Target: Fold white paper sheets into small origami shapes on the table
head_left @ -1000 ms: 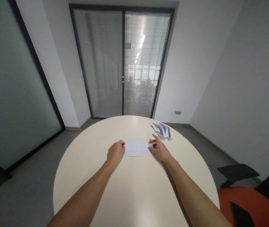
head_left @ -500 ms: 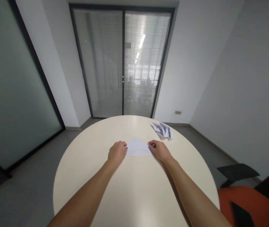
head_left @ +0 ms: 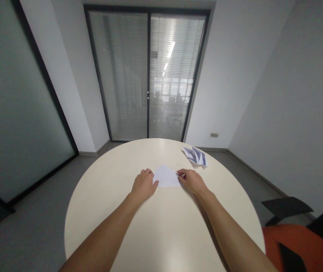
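A folded sheet of white paper (head_left: pixel 165 177) with a straight near edge and a rounded-looking far side lies on the table in front of me. At its left end is my left hand (head_left: pixel 144 185), thumb spread away from the fingers and the tip at the paper's near-left edge. The fingers touch or overlap the left side; their tips are partly hidden. My right hand (head_left: pixel 191 180) pinches the right corner between thumb and fingers.
The paper and both forearms are over a round cream table (head_left: pixel 161 230). Several folded paper pieces (head_left: pixel 195 156) sit near its far-right edge. An orange chair (head_left: pixel 300 241) with black armrests stands at the right. Beyond are glass doors (head_left: pixel 148 75) with blinds.
My left hand has loosened its pinch, and its thumb has swung out to the right over the paper's near-left edge. The right hand stays at its corner.
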A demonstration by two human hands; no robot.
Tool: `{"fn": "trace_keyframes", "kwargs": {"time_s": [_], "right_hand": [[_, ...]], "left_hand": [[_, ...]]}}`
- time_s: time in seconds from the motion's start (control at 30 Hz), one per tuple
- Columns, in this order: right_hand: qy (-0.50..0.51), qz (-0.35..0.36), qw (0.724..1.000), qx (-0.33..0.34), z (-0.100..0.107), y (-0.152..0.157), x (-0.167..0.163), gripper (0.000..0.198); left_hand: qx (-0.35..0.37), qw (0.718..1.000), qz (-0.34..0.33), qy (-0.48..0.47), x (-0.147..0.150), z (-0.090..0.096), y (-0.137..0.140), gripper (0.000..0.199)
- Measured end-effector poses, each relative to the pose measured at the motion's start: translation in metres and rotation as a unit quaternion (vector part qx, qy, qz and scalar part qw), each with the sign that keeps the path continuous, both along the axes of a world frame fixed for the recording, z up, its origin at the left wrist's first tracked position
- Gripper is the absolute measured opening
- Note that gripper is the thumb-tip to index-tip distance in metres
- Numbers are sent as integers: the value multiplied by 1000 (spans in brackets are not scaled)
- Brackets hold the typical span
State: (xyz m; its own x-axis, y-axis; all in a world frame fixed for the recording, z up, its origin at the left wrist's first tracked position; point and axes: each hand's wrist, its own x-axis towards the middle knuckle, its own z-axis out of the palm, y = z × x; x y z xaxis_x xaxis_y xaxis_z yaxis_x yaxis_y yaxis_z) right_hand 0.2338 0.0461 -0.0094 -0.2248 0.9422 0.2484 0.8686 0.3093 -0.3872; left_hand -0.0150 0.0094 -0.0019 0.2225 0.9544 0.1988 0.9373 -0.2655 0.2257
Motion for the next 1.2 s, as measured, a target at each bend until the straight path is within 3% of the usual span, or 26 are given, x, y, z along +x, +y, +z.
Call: {"fn": "trace_keyframes", "kwargs": {"time_s": [0.27,0.43,0.77,1.03,1.2], "right_hand": [[-42,111,992,39,3,-9,-6,36],[-55,110,992,38,-4,-7,-3,49],[-35,114,992,32,-7,-2,3,50],[-6,111,994,13,-1,-4,5,38],[-12,66,998,5,0,-3,7,36]], "left_hand": [[10,997,-67,28,0,-1,-2,50],[13,996,-79,37,-2,0,0,40],[-28,999,-23,26,0,9,-2,35],[-18,1000,-5,16,-2,4,4,43],[-12,1000,-10,3,-4,4,8,37]]}}
